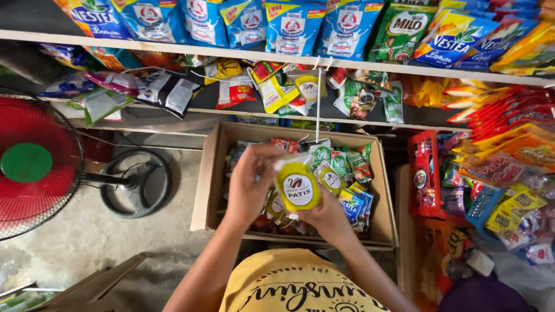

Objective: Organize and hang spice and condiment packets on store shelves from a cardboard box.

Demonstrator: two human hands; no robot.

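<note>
Both hands meet over a cardboard box (pixel 211 173): the left hand (pixel 250 182) and right hand (pixel 326 216) together grip a yellow sachet (pixel 298 188) above packed sachets. Beside the box, a red fan (pixel 34 167) stands left, a red basket (pixel 425 173) right. Beyond, stocked shelves (pixel 173 51) crowd overhead.

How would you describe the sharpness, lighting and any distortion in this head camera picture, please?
Head view: the flat yellow plastic sachet held by both hands, left and right, is sharp; wide-lens distortion bows the long white shelf edge; glare streaks the glossy blue packets above; the floor corner beside the round red fan is dimmer and soft.
</note>
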